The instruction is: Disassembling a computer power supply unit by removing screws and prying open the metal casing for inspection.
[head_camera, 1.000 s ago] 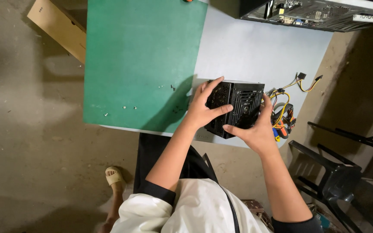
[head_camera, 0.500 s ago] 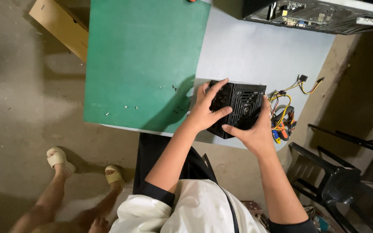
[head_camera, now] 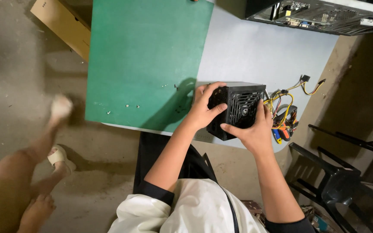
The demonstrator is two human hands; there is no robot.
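Observation:
A black box-shaped computer power supply (head_camera: 238, 108) with a grilled fan face stands at the near edge of the white table (head_camera: 255, 56). My left hand (head_camera: 203, 110) grips its left side, fingers wrapped over the top corner. Pressed against its near right face is my right hand (head_camera: 249, 133). A bundle of yellow, red and black cables (head_camera: 288, 101) trails from the supply to the right, ending in small connectors.
A green mat (head_camera: 145, 56) covers the table's left half, with a few small screws (head_camera: 128, 105) on it. An open computer case (head_camera: 311, 15) lies at the far edge. Another person's legs (head_camera: 26, 164) move at the left. A black chair (head_camera: 337, 181) stands right, a cardboard box (head_camera: 61, 23) far left.
Another person has walked into view at the left, a sandalled foot stepping forward. My hands keep the same grip on the power supply, which has barely shifted.

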